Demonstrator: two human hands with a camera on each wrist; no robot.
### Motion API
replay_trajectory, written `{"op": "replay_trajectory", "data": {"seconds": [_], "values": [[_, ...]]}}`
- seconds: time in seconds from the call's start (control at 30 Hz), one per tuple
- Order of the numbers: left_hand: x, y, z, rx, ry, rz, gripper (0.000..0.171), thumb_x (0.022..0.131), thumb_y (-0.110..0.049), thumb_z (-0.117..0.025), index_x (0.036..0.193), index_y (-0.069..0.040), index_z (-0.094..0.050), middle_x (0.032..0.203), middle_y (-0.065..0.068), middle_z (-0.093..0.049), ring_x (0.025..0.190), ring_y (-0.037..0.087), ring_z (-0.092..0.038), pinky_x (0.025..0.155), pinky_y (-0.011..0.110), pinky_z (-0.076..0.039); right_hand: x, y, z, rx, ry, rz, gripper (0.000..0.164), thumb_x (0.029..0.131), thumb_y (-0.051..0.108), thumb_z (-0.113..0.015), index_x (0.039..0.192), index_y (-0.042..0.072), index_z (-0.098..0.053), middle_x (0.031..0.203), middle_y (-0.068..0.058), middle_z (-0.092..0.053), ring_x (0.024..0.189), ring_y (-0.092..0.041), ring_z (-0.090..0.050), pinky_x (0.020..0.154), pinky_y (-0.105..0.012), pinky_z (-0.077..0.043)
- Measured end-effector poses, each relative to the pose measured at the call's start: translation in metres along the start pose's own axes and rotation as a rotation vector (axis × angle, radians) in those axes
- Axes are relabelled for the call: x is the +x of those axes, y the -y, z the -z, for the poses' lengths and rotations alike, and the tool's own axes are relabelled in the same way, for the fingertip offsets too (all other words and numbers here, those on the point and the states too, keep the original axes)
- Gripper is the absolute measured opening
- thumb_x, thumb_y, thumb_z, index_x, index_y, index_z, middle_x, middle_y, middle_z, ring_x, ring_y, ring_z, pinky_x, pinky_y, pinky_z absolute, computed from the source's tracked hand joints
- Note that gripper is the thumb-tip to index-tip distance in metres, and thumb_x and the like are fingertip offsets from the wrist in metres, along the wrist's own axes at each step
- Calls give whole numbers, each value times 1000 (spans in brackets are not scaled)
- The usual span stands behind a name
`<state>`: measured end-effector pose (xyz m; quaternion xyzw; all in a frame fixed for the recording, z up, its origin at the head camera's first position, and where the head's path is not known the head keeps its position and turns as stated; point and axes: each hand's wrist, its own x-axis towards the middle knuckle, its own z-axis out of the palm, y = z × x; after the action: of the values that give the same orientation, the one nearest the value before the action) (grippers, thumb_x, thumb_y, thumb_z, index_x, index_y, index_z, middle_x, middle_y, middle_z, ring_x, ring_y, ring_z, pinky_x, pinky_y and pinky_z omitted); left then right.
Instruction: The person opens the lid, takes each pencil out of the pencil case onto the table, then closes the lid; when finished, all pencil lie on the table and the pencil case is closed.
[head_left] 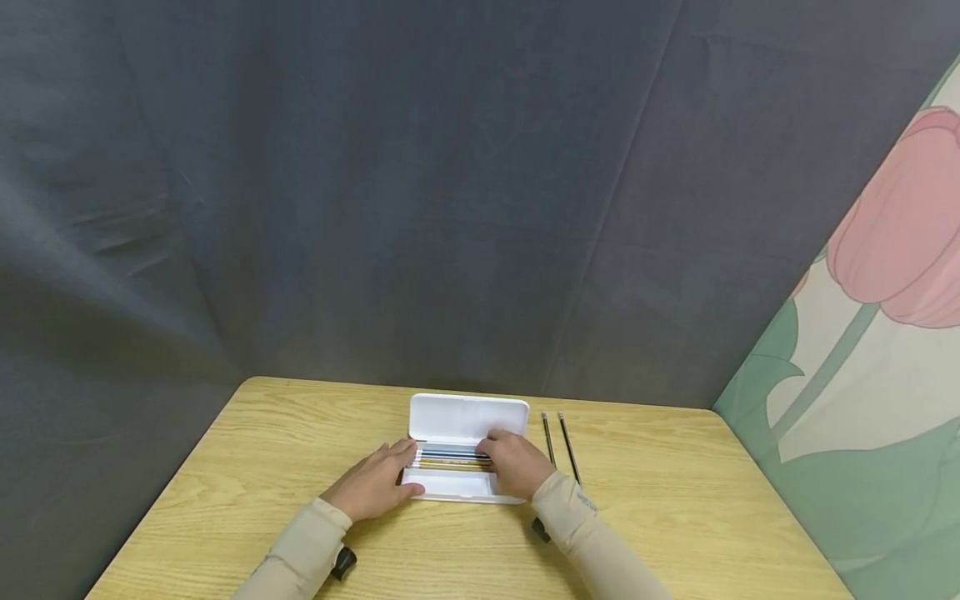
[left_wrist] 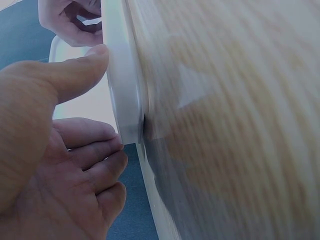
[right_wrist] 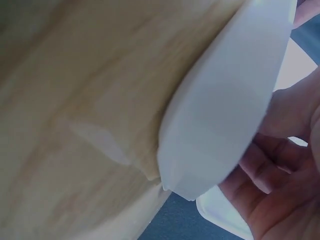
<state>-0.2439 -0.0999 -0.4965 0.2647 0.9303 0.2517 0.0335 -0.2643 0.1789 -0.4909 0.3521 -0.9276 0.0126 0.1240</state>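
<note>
On the yellowish wooden table (head_left: 660, 500), slim blue and yellow pencils (head_left: 450, 457) already lay inside the raised-lid white plastic case (head_left: 461, 483); two black pencils (head_left: 570, 450) remained outside. Relaxed fingers of the left hand (head_left: 375, 483) touched it; the right hand (head_left: 519, 465)'s grasp was unclear.

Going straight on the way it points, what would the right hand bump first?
Probably the raised lid, ahead of the right hand; depth is unclear, so the boxed pencils might come first.
</note>
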Motion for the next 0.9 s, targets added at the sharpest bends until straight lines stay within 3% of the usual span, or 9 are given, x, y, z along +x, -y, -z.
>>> {"op": "replay_trajectory", "data": {"seconds": [0.17, 0.3, 0.4, 0.57, 0.73, 0.9], "values": [[1, 1, 0, 10, -4, 3, 73, 94, -40, -71, 149, 2, -47, 159, 17, -44, 146, 40, -44, 125, 53, -34, 1, -2, 0, 21, 27, -16, 22, 80, 2, -81, 99, 14, -78, 84, 4, -63, 71, -5, -50, 65, -19, -54], [0, 1, -1, 5, -5, -9, 74, 94, -41, -71, 149, 3, -47, 159, 17, -44, 145, 42, -44, 124, 54, -34, 0, -5, -4, 51, 36, -29, 19, 80, 5, -82, 97, 11, -76, 87, 3, -61, 76, -6, -54, 70, -21, -56], [0, 2, -1, -3, -5, -11, 74, 93, -40, -71, 148, 3, -48, 158, 18, -44, 144, 45, -44, 124, 55, -35, -1, -7, -6, 67, 18, -49, 16, 81, 6, -83, 94, 12, -75, 89, 3, -61, 81, -8, -57, 74, -22, -58], [-1, 2, -1, -2, -1, 1, 73, 94, -40, -71, 148, 2, -49, 159, 18, -44, 145, 44, -44, 124, 55, -34, -1, -7, -9, 68, -46, -76, 15, 81, 6, -82, 84, 16, -72, 85, 7, -60, 79, -7, -58, 70, -22, -58], [-1, 1, -1, -19, 1, -7, 72, 94, -39, -71, 148, 3, -49, 159, 19, -44, 145, 45, -43, 124, 56, -34, 1, -7, -9, 63, -31, -73, 15, 80, 5, -82, 82, 16, -73, 81, 7, -66, 72, -7, -61, 66, -22, -58], [-1, 2, -2, -7, 0, 1, 73, 94, -40, -70, 148, 4, -48, 159, 18, -43, 145, 43, -43, 124, 54, -35, 5, -6, -12, -8, 6, -44, 23, 78, -1, -76, 69, 19, -69, 64, 9, -60, 59, -3, -44, 53, -18, -43]]}}
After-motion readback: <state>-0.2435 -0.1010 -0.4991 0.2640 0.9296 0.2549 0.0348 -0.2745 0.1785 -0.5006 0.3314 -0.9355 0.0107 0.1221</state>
